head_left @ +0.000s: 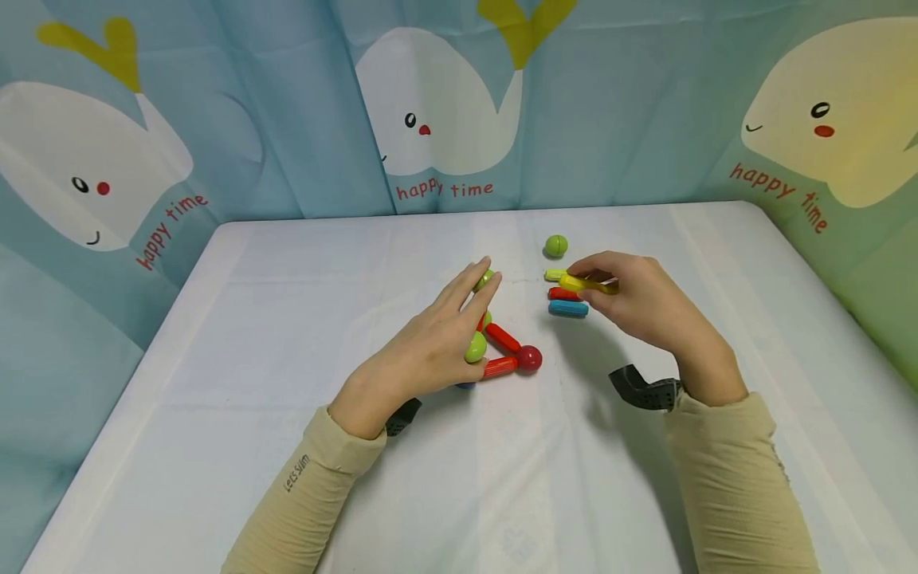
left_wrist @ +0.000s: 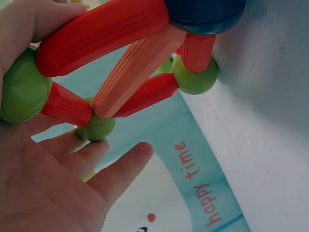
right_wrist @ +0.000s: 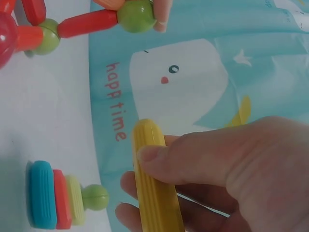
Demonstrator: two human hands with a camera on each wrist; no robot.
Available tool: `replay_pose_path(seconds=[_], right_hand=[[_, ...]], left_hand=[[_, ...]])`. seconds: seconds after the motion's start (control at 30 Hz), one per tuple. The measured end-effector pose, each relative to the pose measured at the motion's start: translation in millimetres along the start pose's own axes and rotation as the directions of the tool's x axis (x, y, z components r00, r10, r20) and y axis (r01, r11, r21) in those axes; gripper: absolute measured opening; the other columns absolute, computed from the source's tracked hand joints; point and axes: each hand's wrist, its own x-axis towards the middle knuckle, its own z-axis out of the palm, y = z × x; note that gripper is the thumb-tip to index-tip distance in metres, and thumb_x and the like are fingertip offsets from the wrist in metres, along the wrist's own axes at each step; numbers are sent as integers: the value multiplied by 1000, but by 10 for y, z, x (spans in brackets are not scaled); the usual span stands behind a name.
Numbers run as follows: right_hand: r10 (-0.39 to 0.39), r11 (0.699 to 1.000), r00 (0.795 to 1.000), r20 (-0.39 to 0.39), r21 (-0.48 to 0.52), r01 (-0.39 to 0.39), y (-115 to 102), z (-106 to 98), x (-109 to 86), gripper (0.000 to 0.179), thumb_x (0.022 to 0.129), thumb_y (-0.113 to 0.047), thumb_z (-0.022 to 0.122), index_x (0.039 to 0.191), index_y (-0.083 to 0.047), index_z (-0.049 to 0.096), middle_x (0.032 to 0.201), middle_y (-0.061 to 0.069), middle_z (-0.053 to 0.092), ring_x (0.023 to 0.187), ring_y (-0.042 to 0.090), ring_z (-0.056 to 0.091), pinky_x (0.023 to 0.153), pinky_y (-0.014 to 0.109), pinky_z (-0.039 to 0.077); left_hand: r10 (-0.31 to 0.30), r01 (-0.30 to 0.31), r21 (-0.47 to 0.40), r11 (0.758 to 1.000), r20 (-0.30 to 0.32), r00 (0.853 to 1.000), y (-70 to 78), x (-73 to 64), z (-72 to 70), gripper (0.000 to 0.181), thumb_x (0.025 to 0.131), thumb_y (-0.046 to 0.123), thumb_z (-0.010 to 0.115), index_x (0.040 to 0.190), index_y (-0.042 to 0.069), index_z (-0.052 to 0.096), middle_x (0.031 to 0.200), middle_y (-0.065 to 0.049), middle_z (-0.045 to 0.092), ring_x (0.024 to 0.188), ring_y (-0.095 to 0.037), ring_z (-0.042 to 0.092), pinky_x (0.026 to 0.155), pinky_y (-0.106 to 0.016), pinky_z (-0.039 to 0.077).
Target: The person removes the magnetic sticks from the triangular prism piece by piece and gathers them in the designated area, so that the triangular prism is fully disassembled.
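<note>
I'm in what looks like a small, screened-off play corner; whether it belongs to a home or somewhere else, I can't tell. Blue-green curtains [head_left: 287,104] wall off the far edge and both sides of my white-covered desk [head_left: 301,303], printed with cartoon whales [head_left: 452,104] and red "happy time" lettering [head_left: 473,190]. Brightly coloured toy rods [head_left: 568,309] and balls [head_left: 556,246] sit before me.

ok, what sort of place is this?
Probably a tabletop play corner, perhaps staged for recording: a white-covered table, a cartoon whale curtain behind and along both sides, and colourful toy sticks and balls.
</note>
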Motion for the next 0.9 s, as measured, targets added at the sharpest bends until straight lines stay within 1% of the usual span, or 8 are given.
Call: replay_pose_path(seconds=[0.2, 0.37, 0.57, 0.7, 0.77, 0.83, 0.9], right_hand=[[11, 1000, 999, -32, 4, -10, 55, -48, -14, 27, 92, 0, 60, 117, -5, 69, 113, 12, 71, 104, 28, 67, 92, 48, 54], [15, 1000, 999, -48, -8, -15, 97, -72, -13, 26, 93, -2, 62, 118, -5, 68, 115, 14, 70, 104, 29, 66, 91, 46, 53], [30, 999, 998, -63, -10, -30, 154, -103, -16, 26, 94, -2, 61, 119, -3, 67, 117, 17, 69, 106, 33, 65, 94, 51, 51], [45, 998, 995, -90, -36, -48, 222, -117, -15, 27, 93, -2, 60, 119, 0, 66, 117, 21, 67, 107, 38, 64, 93, 56, 50], [48, 997, 993, -106, -50, -54, 262, -117, -14, 27, 93, 0, 60, 119, 1, 66, 116, 23, 67, 105, 39, 63, 91, 55, 51], [53, 996, 991, -123, -64, -61, 307, -111, -7, 26, 92, 0, 61, 117, 1, 67, 115, 22, 68, 104, 39, 63, 86, 47, 54], [62, 995, 990, -130, -70, -72, 361, -92, 8, 24, 91, 1, 60, 114, 1, 69, 114, 22, 69, 102, 38, 64, 79, 38, 55]], left_hand=[[3, -3, -7, 1000, -6, 1000, -7, -4, -2, 99, 82, 20, 75, 160, 11, 15, 168, -1, 1, 155, -18, 7, 106, -36, 48], [1, -1, -5, 1000, -4, 1000, -8, -6, -7, 98, 82, 19, 75, 160, 11, 15, 168, -2, 1, 155, -19, 8, 107, -37, 47], [3, -3, -6, 1000, -6, 1000, -13, -4, -5, 98, 82, 19, 75, 160, 10, 15, 168, -2, 1, 155, -19, 8, 106, -36, 48], [8, -8, -7, 1000, -7, 1000, -9, -2, -6, 99, 82, 19, 75, 160, 10, 15, 168, -3, 1, 155, -20, 8, 110, -37, 45], [13, -13, -3, 1000, -8, 1000, -8, 0, -3, 99, 82, 20, 75, 160, 10, 15, 168, -4, 2, 155, -20, 8, 111, -37, 43], [15, -15, 0, 1000, -11, 1000, -8, -1, 0, 99, 82, 20, 75, 160, 10, 15, 168, -3, 2, 155, -20, 8, 111, -36, 44], [19, -19, 3, 1000, -17, 1000, -10, -2, 6, 98, 82, 20, 75, 160, 9, 15, 168, -4, 2, 155, -21, 9, 110, -35, 44]])
